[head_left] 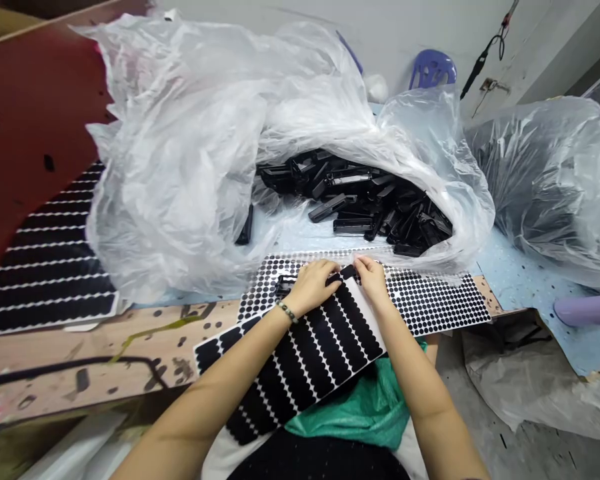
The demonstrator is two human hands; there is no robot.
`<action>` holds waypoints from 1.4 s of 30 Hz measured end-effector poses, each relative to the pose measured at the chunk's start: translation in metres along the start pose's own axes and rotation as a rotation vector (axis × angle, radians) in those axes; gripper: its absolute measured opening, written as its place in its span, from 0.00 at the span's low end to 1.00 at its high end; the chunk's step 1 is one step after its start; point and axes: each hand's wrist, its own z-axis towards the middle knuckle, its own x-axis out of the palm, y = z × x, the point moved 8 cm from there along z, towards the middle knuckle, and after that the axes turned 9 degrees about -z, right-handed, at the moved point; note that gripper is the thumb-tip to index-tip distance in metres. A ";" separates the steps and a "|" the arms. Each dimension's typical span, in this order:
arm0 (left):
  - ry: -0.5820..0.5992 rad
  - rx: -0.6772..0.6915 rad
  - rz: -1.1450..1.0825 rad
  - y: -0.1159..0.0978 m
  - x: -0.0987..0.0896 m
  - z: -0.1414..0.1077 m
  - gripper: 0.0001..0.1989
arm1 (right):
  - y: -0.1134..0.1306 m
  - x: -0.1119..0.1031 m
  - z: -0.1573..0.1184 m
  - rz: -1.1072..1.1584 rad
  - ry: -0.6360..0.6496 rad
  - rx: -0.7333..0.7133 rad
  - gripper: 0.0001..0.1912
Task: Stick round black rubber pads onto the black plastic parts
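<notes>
A white-backed sheet of black scallop-edged stickers [300, 353] lies slanted across my lap and the table edge. My left hand [314, 287] is closed at the sheet's upper edge, its fingertips against a small black piece [349, 272] that looks like a sticker. From the other side, my right hand [373, 280] pinches the end of that piece between thumb and forefinger. Beside my left hand lies a black plastic part [284, 285], partly hidden by the hand. Under both hands is a sheet of small black round stickers [430, 300].
A large clear plastic bag [190, 147] gapes open ahead, with many black plastic parts [355, 193] inside. Another filled bag [555, 193] stands at the right, near a purple cylinder [583, 311]. More striped black sticker sheets [45, 260] lie left, beside a red panel [35, 120].
</notes>
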 end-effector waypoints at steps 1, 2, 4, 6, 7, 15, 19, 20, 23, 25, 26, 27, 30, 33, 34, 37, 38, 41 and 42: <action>0.012 0.002 -0.023 0.001 0.001 0.001 0.08 | -0.001 0.002 0.000 0.018 -0.003 0.008 0.16; 0.024 0.005 -0.047 0.001 0.002 0.003 0.07 | -0.002 0.003 0.000 0.035 -0.012 0.018 0.16; 0.041 0.011 -0.092 0.002 0.002 0.007 0.06 | -0.004 0.003 0.002 0.062 -0.052 0.040 0.16; 0.053 0.017 -0.129 0.003 0.000 0.011 0.05 | -0.006 -0.001 0.007 0.074 -0.117 0.065 0.17; 0.060 0.017 -0.145 0.004 -0.001 0.012 0.04 | -0.006 -0.006 0.010 0.075 -0.153 0.077 0.18; 0.065 -0.025 -0.291 0.015 -0.018 0.008 0.13 | 0.019 -0.029 -0.007 -0.308 -0.089 0.046 0.23; 0.056 0.038 -0.412 0.012 -0.018 0.009 0.18 | 0.040 -0.016 -0.025 -0.417 -0.087 -0.151 0.09; 0.056 0.053 -0.414 0.011 -0.018 0.010 0.17 | 0.043 -0.011 -0.027 -0.408 -0.079 -0.189 0.06; 0.039 0.068 -0.359 0.014 -0.017 0.013 0.15 | 0.053 -0.003 -0.033 -0.372 -0.040 -0.328 0.04; 0.005 0.074 -0.316 0.015 -0.021 0.012 0.14 | 0.058 -0.005 -0.038 -0.331 -0.013 -0.384 0.04; -0.014 0.090 -0.306 0.013 -0.024 0.010 0.15 | 0.058 -0.007 -0.040 -0.310 -0.002 -0.378 0.04; -0.026 0.112 -0.306 0.010 -0.028 0.007 0.16 | 0.057 -0.009 -0.041 -0.290 0.007 -0.356 0.04; -0.005 0.208 -0.346 -0.008 -0.033 -0.004 0.16 | 0.056 -0.009 -0.044 -0.258 0.058 -0.294 0.04; -0.048 0.278 -0.387 -0.021 -0.041 -0.015 0.07 | 0.061 -0.001 -0.049 -0.262 0.119 -0.317 0.04; -0.120 0.278 -0.413 -0.019 -0.048 -0.019 0.07 | 0.063 -0.001 -0.051 -0.264 0.111 -0.329 0.05; -0.420 0.221 -0.503 0.008 -0.074 -0.038 0.09 | 0.064 -0.011 -0.054 -0.254 0.002 -0.332 0.06; -0.469 0.207 -0.496 0.018 -0.080 -0.045 0.11 | 0.062 -0.015 -0.055 -0.249 -0.033 -0.320 0.07; -0.324 0.209 -0.260 0.037 -0.074 -0.058 0.26 | 0.053 -0.020 -0.057 -0.216 -0.059 -0.287 0.06; -0.245 0.203 -0.160 0.041 -0.068 -0.059 0.28 | 0.051 -0.019 -0.058 -0.196 -0.049 -0.279 0.06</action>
